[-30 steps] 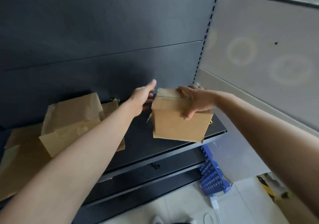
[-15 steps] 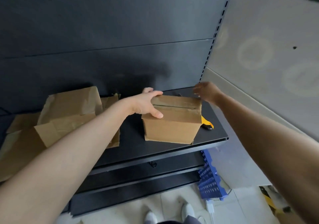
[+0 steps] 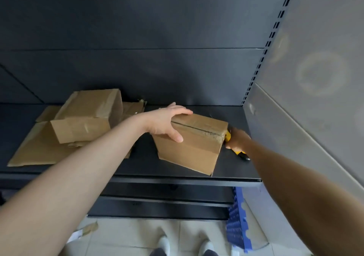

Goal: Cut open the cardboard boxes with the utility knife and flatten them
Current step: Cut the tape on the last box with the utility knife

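1. Charcoal metal shelf (image 3: 232, 170) carries everything, and its front edge runs across just ahead of me.
2. Flattened brown cardboard pieces (image 3: 86, 115) lie piled toward the shelf's left edge, reaching back to the rear panel.
3. Sealed brown cardboard box (image 3: 195, 149), taped along its top seam, sits near the shelf's right front corner, askew to the front edge.
4. My left hand (image 3: 167, 123) grips the box's upper left edge, with my fingers over the top and my thumb down the near face.
5. My right hand (image 3: 237, 139) is curled round the knife, just right of the box.
6. Yellow-and-black utility knife (image 3: 242, 154) rests beside the box's right side, an end showing either side of my fist.
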